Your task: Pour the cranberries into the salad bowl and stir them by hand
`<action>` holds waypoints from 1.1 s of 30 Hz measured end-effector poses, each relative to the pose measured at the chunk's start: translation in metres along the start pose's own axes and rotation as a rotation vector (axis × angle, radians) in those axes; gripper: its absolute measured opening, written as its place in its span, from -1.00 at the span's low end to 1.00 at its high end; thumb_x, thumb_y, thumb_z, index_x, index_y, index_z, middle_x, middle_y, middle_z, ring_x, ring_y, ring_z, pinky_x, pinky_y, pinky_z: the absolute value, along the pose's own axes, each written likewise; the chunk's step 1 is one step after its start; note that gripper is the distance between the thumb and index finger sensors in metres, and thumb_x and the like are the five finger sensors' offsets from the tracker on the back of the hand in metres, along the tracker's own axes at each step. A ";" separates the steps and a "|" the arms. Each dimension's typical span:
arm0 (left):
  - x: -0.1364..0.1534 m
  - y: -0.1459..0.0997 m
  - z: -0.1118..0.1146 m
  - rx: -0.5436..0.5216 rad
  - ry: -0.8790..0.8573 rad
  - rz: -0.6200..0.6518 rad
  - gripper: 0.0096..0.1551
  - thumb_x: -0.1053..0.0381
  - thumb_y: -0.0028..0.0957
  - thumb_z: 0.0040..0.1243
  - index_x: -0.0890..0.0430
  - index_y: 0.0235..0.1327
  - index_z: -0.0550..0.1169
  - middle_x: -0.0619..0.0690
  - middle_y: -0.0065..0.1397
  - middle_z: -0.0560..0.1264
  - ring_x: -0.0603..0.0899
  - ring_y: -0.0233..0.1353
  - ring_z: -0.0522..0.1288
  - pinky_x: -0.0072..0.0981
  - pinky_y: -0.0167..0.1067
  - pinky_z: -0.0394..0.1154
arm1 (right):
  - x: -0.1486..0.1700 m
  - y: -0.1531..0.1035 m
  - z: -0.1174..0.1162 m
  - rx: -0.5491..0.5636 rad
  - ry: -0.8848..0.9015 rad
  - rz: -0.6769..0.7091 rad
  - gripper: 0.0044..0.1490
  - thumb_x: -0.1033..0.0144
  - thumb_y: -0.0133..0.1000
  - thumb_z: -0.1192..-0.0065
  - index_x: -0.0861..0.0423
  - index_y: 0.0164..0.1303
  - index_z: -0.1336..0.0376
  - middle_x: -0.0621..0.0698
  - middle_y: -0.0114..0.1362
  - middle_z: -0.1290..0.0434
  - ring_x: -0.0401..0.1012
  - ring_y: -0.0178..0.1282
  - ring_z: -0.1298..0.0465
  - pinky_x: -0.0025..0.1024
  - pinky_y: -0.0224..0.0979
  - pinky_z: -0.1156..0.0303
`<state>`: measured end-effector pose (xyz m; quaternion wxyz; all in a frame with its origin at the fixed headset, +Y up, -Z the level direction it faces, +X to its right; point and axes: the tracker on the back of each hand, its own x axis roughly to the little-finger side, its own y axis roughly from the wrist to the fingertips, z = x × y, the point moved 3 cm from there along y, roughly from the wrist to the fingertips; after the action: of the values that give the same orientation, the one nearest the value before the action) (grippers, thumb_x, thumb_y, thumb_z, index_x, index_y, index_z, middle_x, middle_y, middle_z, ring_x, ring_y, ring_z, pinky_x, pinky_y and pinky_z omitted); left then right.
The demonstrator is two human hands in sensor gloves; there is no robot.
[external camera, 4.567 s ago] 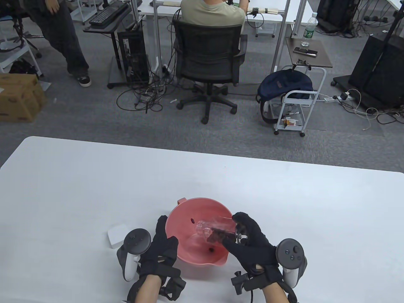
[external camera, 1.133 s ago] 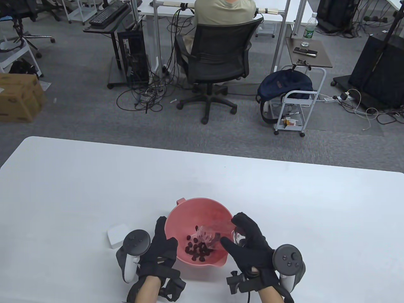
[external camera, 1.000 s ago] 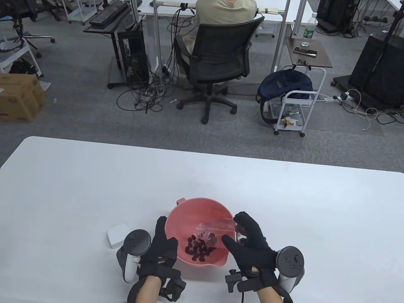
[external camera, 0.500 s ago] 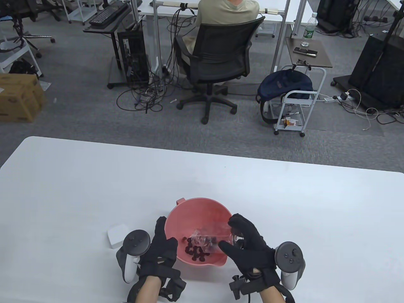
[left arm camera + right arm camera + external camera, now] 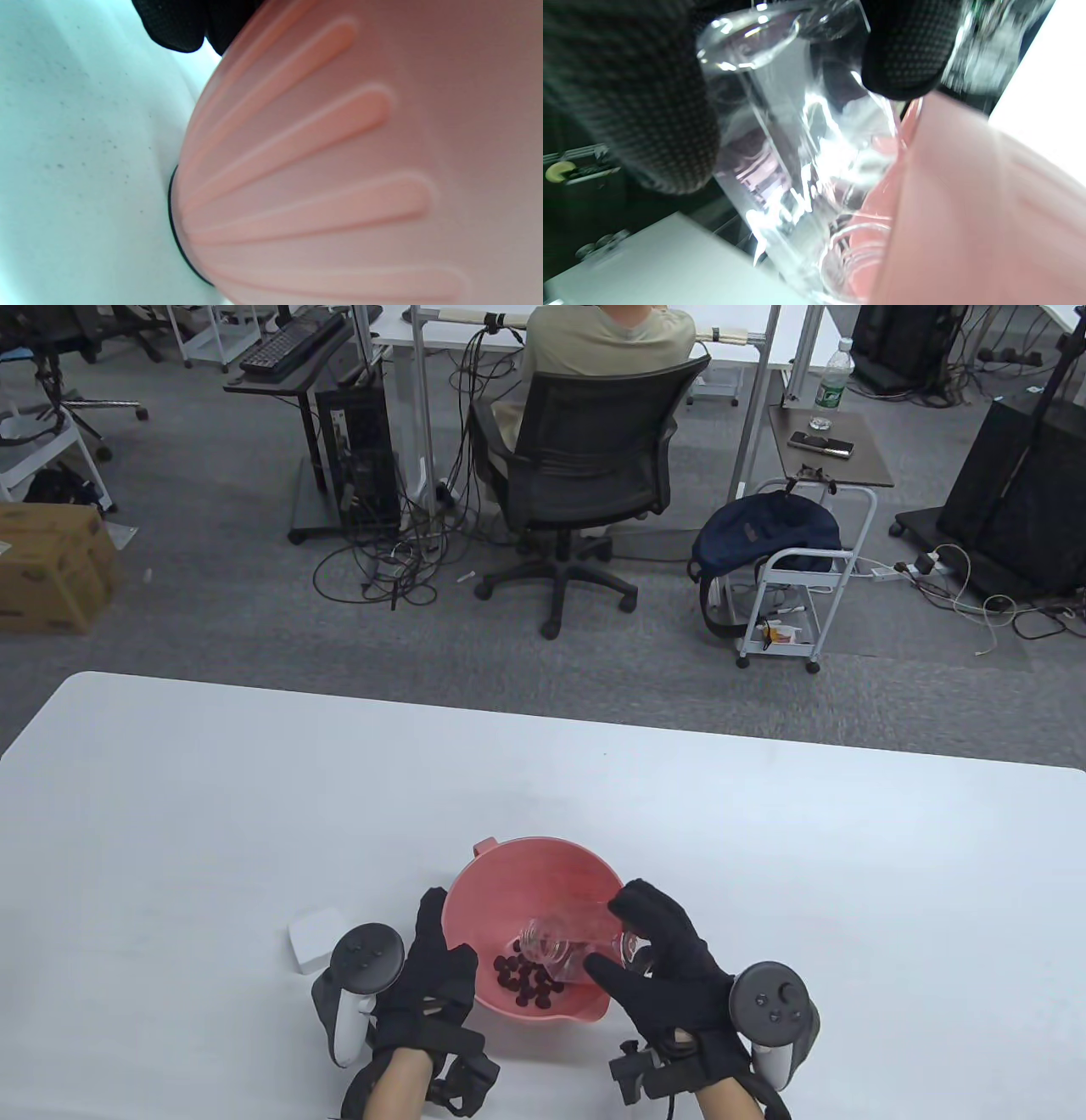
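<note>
The gloved right hand (image 5: pixel 670 976) is curled round a clear glass tumbler (image 5: pixel 564 937), thumb and fingers (image 5: pixel 908 55) wrapped about its base, tipping it mouth-down over the round pink plastic salad bowl (image 5: pixel 543 874). The gloved left hand (image 5: pixel 433 976) lies with straight fingers against the bowl's outer wall, bracing it. The dark red cranberries (image 5: pixel 526 974) sit heaped in the bottom of the bowl, just under the glass's mouth. Whether any are left inside the glass is hard to make out through the glare. A small white flat block (image 5: pixel 312 940) on the white table (image 5: pixel 254 814) is partly hidden by the left hand's tracker.
</note>
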<state>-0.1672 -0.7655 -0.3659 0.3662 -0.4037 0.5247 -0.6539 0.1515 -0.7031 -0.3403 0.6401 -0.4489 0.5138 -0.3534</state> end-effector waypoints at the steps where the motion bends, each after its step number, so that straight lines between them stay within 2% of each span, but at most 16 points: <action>1: -0.001 -0.001 0.000 -0.001 0.012 0.003 -0.07 0.06 0.20 0.02 -0.01 0.66 -0.20 0.12 0.78 0.04 0.32 0.68 0.22 0.17 0.54 0.27 | -0.002 -0.003 0.004 0.160 0.004 -0.009 -0.14 -0.05 -0.22 -0.80 -0.36 0.28 -0.33 -0.10 0.60 -0.33 -0.01 0.43 -0.40 -0.20 0.18 -0.57; 3: -0.001 -0.001 -0.001 -0.006 0.019 0.005 -0.06 0.06 0.20 0.03 -0.01 0.66 -0.19 0.12 0.78 0.05 0.32 0.68 0.23 0.17 0.53 0.28 | -0.005 0.002 0.004 0.086 -0.145 0.015 -0.15 -0.12 -0.24 -0.78 -0.40 0.26 -0.33 -0.13 0.58 -0.36 -0.05 0.40 -0.42 -0.28 0.14 -0.60; 5: 0.000 0.000 0.000 0.000 0.000 0.000 -0.07 0.06 0.20 0.03 -0.02 0.66 -0.19 0.12 0.78 0.04 0.32 0.68 0.22 0.17 0.54 0.27 | -0.002 0.001 -0.001 -0.008 -0.035 0.007 -0.15 -0.20 -0.21 -0.74 -0.42 0.28 -0.31 -0.15 0.59 -0.36 -0.08 0.40 -0.44 -0.33 0.13 -0.61; 7: -0.001 -0.001 0.000 -0.004 0.019 0.005 -0.06 0.06 0.20 0.03 -0.01 0.66 -0.19 0.12 0.78 0.05 0.32 0.68 0.23 0.17 0.53 0.28 | -0.005 -0.003 0.003 0.181 -0.009 0.001 -0.16 -0.04 -0.25 -0.82 -0.33 0.25 -0.37 -0.07 0.57 -0.37 0.01 0.39 -0.41 -0.20 0.12 -0.58; 8: -0.001 -0.001 -0.001 -0.006 0.020 0.005 -0.06 0.06 0.20 0.03 -0.01 0.66 -0.19 0.12 0.78 0.05 0.32 0.68 0.24 0.17 0.53 0.28 | -0.008 0.000 0.003 0.121 -0.141 0.032 -0.16 -0.09 -0.23 -0.79 -0.37 0.26 -0.35 -0.10 0.58 -0.35 -0.02 0.40 -0.41 -0.25 0.13 -0.59; 10: 0.000 0.000 0.000 0.000 0.000 0.000 -0.07 0.06 0.20 0.03 -0.01 0.66 -0.19 0.12 0.78 0.05 0.32 0.68 0.23 0.17 0.53 0.27 | -0.004 0.002 -0.003 -0.030 -0.097 0.018 -0.16 -0.22 -0.24 -0.74 -0.44 0.26 -0.32 -0.17 0.58 -0.37 -0.10 0.39 -0.45 -0.36 0.11 -0.63; 11: 0.000 0.000 0.000 0.000 0.001 0.000 -0.07 0.06 0.20 0.02 -0.02 0.66 -0.19 0.12 0.78 0.04 0.32 0.68 0.22 0.17 0.53 0.27 | -0.004 -0.001 -0.004 -0.011 -0.023 0.012 -0.15 -0.14 -0.18 -0.76 -0.38 0.30 -0.31 -0.12 0.60 -0.33 -0.05 0.42 -0.41 -0.29 0.15 -0.60; 12: -0.002 0.000 0.000 -0.001 0.017 0.004 -0.07 0.06 0.20 0.02 -0.01 0.66 -0.20 0.12 0.78 0.04 0.33 0.68 0.22 0.17 0.53 0.27 | -0.005 -0.004 0.000 0.147 -0.001 -0.002 -0.15 -0.03 -0.25 -0.83 -0.33 0.26 -0.37 -0.08 0.57 -0.37 0.00 0.40 -0.41 -0.21 0.12 -0.58; 14: -0.001 -0.001 -0.001 -0.007 0.021 0.005 -0.06 0.06 0.20 0.03 -0.01 0.66 -0.19 0.12 0.77 0.05 0.32 0.68 0.24 0.17 0.53 0.28 | -0.008 0.001 0.001 0.084 -0.176 0.029 -0.15 -0.15 -0.26 -0.79 -0.39 0.25 -0.34 -0.14 0.56 -0.37 -0.06 0.37 -0.44 -0.33 0.07 -0.62; 16: 0.000 0.000 0.000 0.001 -0.003 -0.001 -0.07 0.06 0.20 0.03 -0.01 0.66 -0.19 0.12 0.78 0.04 0.32 0.68 0.22 0.17 0.53 0.27 | -0.003 0.000 -0.003 -0.014 -0.037 0.008 -0.14 -0.19 -0.20 -0.76 -0.40 0.29 -0.31 -0.15 0.59 -0.34 -0.07 0.40 -0.43 -0.36 0.10 -0.62; 18: -0.002 -0.001 -0.001 -0.005 0.022 0.005 -0.06 0.06 0.20 0.03 -0.01 0.66 -0.19 0.12 0.78 0.05 0.32 0.68 0.23 0.17 0.53 0.27 | -0.006 -0.002 0.003 0.175 -0.035 0.004 -0.15 -0.04 -0.26 -0.83 -0.32 0.25 -0.37 -0.08 0.56 -0.36 0.01 0.37 -0.43 -0.25 0.07 -0.60; 20: -0.001 -0.001 -0.001 -0.004 0.010 0.003 -0.06 0.06 0.20 0.03 -0.01 0.66 -0.19 0.13 0.77 0.05 0.33 0.68 0.23 0.18 0.53 0.27 | -0.007 0.002 0.001 0.038 -0.170 0.012 -0.15 -0.21 -0.28 -0.77 -0.42 0.23 -0.34 -0.18 0.55 -0.39 -0.09 0.36 -0.47 -0.39 0.05 -0.64; 21: -0.001 -0.001 0.000 0.000 -0.002 -0.001 -0.06 0.06 0.20 0.03 -0.01 0.66 -0.19 0.12 0.78 0.05 0.32 0.68 0.23 0.18 0.53 0.27 | -0.004 0.001 -0.003 -0.037 -0.073 0.017 -0.14 -0.22 -0.23 -0.75 -0.42 0.27 -0.32 -0.17 0.57 -0.37 -0.09 0.37 -0.46 -0.39 0.08 -0.63; 23: -0.002 -0.001 -0.001 -0.003 0.018 0.004 -0.07 0.06 0.20 0.03 -0.01 0.66 -0.19 0.12 0.78 0.04 0.33 0.68 0.23 0.17 0.53 0.27 | -0.003 -0.003 0.002 0.149 0.025 -0.026 -0.13 -0.12 -0.26 -0.80 -0.33 0.26 -0.36 -0.08 0.55 -0.38 -0.02 0.35 -0.46 -0.29 0.06 -0.62; 25: 0.000 -0.001 -0.001 -0.004 0.013 0.004 -0.06 0.06 0.20 0.03 -0.01 0.66 -0.19 0.12 0.77 0.05 0.32 0.68 0.23 0.17 0.53 0.28 | -0.002 -0.001 0.005 0.130 -0.033 -0.020 -0.11 -0.15 -0.20 -0.73 -0.33 0.33 -0.28 -0.07 0.59 -0.31 -0.03 0.41 -0.45 -0.28 0.12 -0.64; 33: -0.001 -0.001 -0.001 -0.001 0.009 0.001 -0.06 0.06 0.20 0.03 -0.01 0.66 -0.19 0.12 0.78 0.05 0.32 0.68 0.23 0.18 0.53 0.27 | 0.024 0.002 0.022 0.191 0.251 -0.203 0.08 0.15 -0.27 -0.91 -0.21 0.30 -0.14 0.01 0.54 -0.14 0.05 0.50 -0.33 -0.01 0.27 -0.68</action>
<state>-0.1676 -0.7646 -0.3655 0.3641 -0.4005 0.5270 -0.6552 0.1779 -0.7195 -0.3483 0.5718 -0.3880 0.5058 -0.5164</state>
